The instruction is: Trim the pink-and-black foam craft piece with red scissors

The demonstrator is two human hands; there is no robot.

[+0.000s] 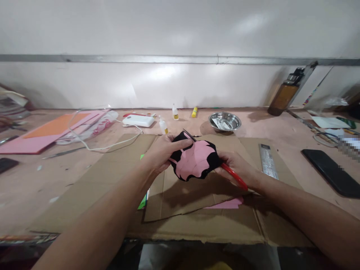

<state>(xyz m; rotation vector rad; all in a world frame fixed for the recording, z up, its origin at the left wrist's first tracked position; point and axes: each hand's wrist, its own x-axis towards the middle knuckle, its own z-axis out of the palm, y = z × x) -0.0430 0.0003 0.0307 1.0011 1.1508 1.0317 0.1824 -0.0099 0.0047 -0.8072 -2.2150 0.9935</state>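
Observation:
Above the cardboard I hold up a flat cutout (194, 159), a pink scalloped shape on a black backing with a wavy edge. My left hand (164, 152) is closed on its left side, the thumb lying across the front. At the right edge my right hand (236, 163) is closed around red-handled scissors (234, 176), its fingers partly hidden behind the cutout. A dark, thin blade tip shows at the cutout's top edge, near my left thumb. Whether the right fingers also pinch the black edge is hard to make out.
Under my hands lie cardboard sheets (180, 228) with pink paper (227, 203) beneath one. A metal ruler (268, 161) and black phone (332, 172) lie right. Behind are a steel bowl (225, 120), glue stick (194, 112), small bottles (175, 112) and white power bank (138, 120).

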